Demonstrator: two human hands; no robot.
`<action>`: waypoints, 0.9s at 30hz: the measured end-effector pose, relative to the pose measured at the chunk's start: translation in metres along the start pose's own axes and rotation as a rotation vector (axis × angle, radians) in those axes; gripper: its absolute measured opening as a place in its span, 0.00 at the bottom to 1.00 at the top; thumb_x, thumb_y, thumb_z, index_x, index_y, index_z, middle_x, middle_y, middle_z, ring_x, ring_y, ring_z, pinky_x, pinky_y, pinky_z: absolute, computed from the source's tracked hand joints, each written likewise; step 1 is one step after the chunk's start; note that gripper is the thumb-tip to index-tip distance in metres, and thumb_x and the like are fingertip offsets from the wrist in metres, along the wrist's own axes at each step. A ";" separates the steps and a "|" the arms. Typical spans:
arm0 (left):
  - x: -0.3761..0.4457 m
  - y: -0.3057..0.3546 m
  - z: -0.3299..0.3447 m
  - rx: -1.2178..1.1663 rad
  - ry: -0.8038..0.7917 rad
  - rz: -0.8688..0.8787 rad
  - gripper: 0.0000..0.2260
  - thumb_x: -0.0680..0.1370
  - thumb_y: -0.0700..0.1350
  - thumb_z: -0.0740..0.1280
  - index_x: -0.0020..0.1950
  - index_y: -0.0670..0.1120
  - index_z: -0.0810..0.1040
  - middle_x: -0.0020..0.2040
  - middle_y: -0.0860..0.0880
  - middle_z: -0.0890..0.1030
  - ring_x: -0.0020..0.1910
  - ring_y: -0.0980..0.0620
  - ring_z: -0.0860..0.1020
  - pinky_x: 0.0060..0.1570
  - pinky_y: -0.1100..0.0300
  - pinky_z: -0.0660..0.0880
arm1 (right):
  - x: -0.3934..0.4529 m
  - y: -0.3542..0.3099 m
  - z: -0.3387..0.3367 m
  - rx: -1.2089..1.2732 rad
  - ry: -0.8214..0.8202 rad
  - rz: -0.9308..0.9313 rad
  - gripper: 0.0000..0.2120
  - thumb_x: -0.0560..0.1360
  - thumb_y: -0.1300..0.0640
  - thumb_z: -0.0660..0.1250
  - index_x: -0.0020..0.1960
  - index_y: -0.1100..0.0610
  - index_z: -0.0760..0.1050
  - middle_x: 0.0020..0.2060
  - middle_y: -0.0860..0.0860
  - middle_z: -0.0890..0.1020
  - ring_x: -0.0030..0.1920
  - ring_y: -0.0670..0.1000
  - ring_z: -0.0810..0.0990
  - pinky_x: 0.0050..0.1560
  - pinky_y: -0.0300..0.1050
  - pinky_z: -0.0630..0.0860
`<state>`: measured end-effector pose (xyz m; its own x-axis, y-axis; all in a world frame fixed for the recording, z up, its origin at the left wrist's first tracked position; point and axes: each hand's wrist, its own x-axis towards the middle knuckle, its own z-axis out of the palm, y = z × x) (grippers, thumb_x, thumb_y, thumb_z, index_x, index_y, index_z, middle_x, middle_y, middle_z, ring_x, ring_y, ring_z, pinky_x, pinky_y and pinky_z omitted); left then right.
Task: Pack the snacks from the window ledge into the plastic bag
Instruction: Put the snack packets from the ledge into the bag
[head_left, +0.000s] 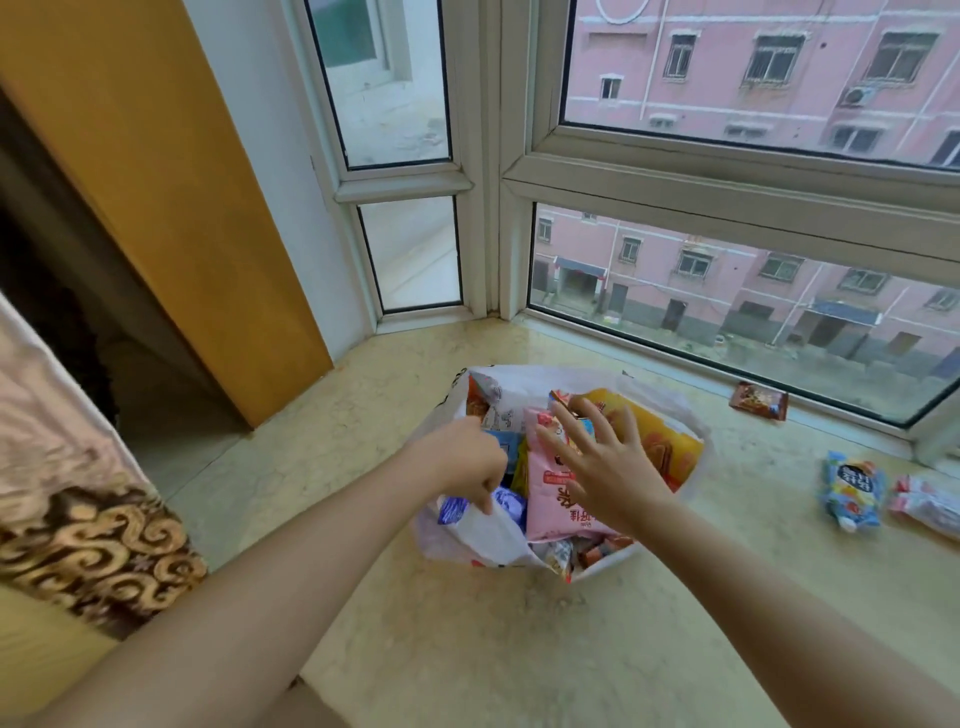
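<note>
Left hand (464, 457) gripping plastic bag (483, 535) rim, fingertips seemingly hidden

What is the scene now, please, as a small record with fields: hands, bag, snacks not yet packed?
left hand: left hand pinches the near-left edge of the white plastic bag, holding it open
right hand: right hand open, fingers spread, over the pink snack packet in the bag
bag contents: many packets, among them an orange biscuit packet
still on the window ledge: brown snack packet by the glass; blue snack packet; pink-and-white packet at the right edge
</note>
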<state>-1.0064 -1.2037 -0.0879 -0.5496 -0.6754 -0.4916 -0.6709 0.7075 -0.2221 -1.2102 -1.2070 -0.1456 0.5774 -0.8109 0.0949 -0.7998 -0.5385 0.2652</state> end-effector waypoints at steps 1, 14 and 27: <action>-0.004 -0.002 -0.014 -0.002 0.059 -0.002 0.14 0.76 0.56 0.67 0.36 0.48 0.77 0.32 0.52 0.75 0.36 0.49 0.74 0.46 0.57 0.62 | -0.006 0.000 0.004 0.017 -0.046 0.017 0.47 0.59 0.45 0.79 0.72 0.50 0.62 0.71 0.58 0.69 0.67 0.65 0.70 0.57 0.76 0.66; -0.091 -0.074 -0.103 0.003 0.089 -0.257 0.16 0.77 0.56 0.65 0.33 0.50 0.76 0.30 0.55 0.75 0.31 0.58 0.67 0.55 0.58 0.61 | 0.015 0.005 -0.029 0.051 -0.132 0.078 0.32 0.77 0.45 0.63 0.77 0.47 0.55 0.76 0.55 0.51 0.74 0.65 0.57 0.64 0.75 0.58; 0.052 0.057 0.040 -0.133 0.228 -0.357 0.42 0.78 0.65 0.55 0.76 0.48 0.31 0.76 0.46 0.31 0.75 0.46 0.32 0.70 0.43 0.32 | -0.011 -0.012 0.056 0.437 -0.246 0.290 0.45 0.69 0.37 0.59 0.78 0.53 0.45 0.68 0.57 0.73 0.64 0.61 0.76 0.57 0.66 0.73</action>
<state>-1.0536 -1.1905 -0.1599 -0.3572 -0.9119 -0.2020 -0.8888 0.3984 -0.2266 -1.2155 -1.2045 -0.2036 0.3115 -0.9405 -0.1355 -0.9432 -0.2887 -0.1641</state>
